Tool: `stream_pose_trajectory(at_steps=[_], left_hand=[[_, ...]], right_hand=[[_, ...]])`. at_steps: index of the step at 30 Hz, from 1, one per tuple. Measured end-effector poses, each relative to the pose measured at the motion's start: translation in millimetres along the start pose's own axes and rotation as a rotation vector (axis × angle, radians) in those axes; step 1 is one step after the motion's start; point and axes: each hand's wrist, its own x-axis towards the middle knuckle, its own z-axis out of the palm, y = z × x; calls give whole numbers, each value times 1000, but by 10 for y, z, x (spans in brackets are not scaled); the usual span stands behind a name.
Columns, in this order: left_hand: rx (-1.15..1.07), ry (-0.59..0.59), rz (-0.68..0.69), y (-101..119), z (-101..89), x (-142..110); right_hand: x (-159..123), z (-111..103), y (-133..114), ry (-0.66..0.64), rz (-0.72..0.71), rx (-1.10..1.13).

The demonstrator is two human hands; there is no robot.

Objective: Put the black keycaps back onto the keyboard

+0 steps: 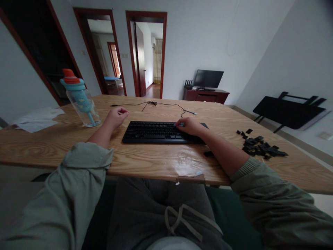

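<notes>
A black keyboard (151,133) lies flat on the wooden table in front of me, some of its right part hidden under my hand. My right hand (189,126) rests on the keyboard's right side, thumb and fingertips drawn together at the keys; whatever is between them is too small to make out. Left of the keyboard, my left hand (117,116) sits on the table with loosely curled fingers and nothing visible in them. A pile of loose black keycaps (260,147) lies to the right of my right forearm. Another small black piece (208,153) sits beside that forearm.
A clear bottle (83,104) with a blue and red lid stands at the left, beside white paper (39,119). A thin black cable (166,103) runs behind the keyboard. Clear plastic film (186,163) covers part of the wooden table's (145,163) front edge.
</notes>
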Motion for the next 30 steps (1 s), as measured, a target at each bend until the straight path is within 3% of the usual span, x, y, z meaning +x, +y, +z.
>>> stream_pose_trajectory(at_steps=[5,13,21,27,30], left_hand=[[6,-2,-7,17,-8,-12],[-15,-1,-16,-10,8,-8],[-5,4,-64,16,34,-23],[3,-18,-52,-55,87,12],[1,-34,-30,-113,92,50]], right_hand=[[-9,-39,-13,-37,-9,-21],[-6,-100,-55,-90,-161,-150],[38,-87,-51,-66,-42,-85],[59,-68,-101,-83,-42,-56],[58,-99,-55,-30,-53,-28]])
